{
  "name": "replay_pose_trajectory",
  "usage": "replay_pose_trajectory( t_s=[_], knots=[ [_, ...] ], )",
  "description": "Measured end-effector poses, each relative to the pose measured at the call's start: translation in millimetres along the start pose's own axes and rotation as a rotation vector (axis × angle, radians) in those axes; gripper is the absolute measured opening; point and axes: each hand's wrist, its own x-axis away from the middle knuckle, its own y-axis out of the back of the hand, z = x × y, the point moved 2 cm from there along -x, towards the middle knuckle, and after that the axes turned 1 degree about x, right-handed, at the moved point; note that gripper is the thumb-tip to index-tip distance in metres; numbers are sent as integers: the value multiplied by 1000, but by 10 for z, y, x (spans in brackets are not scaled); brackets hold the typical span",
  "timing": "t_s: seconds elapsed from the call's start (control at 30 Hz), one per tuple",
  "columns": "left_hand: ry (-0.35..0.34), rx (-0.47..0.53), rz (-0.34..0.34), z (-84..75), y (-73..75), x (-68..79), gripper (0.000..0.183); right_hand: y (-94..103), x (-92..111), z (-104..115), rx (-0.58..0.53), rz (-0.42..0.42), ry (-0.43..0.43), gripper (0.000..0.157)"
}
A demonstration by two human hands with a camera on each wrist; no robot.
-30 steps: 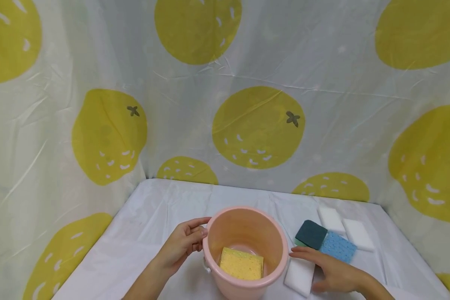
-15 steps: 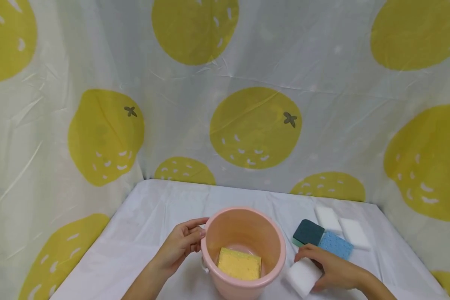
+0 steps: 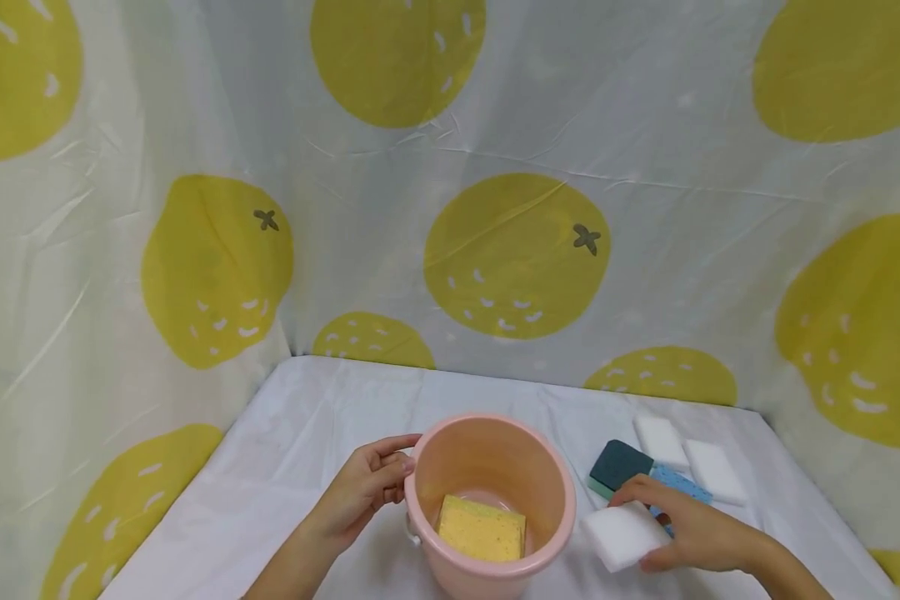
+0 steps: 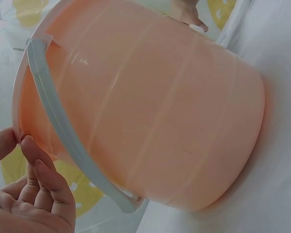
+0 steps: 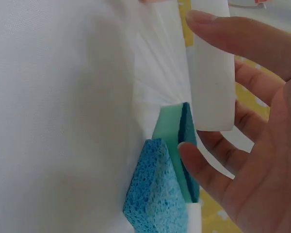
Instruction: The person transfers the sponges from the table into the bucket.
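A pink bucket (image 3: 487,500) stands upright on the white cloth, a yellow sponge (image 3: 483,528) lying at its bottom. My left hand (image 3: 362,490) pinches the bucket's rim on its left side; the left wrist view shows thumb and finger there, beside the grey handle (image 4: 63,126). To the right of the bucket, my right hand (image 3: 693,525) holds a white sponge (image 3: 625,535) between thumb and fingers. That white block (image 5: 213,73) is lifted off the cloth in the right wrist view.
Behind my right hand lie a green sponge with a dark scouring side (image 3: 621,467), a blue sponge (image 3: 678,482) partly covered by the hand, and two white sponges, one further back (image 3: 661,442) and one at right (image 3: 715,472). A lemon-print curtain (image 3: 360,250) hangs behind the table.
My right hand has gone from hovering over the white sponge to gripping it, then raised it and drawn it slightly right. My left hand keeps its hold on the bucket rim.
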Motion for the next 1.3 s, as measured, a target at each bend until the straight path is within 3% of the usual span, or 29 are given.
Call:
replay_pose_trajectory(
  t_s=[0.13,0.27,0.67,1.0,1.3],
  knots=[
    [1,-9,-16,-12,12,1,52,28,15,52,90,-84,66,50],
    [17,-5,-12,-2,3,-9,52,93,82,112,168,-143,67,51],
    [-7,26,24,44,7,-27,51,324,102,314,226,-152,84,48],
    [8,32,11,56,-17,-20,52,553,31,503,288,-183,64,46],
    [-3,16,11,38,10,-20,52,722,-80,726,250,-199,17,45]
  ],
)
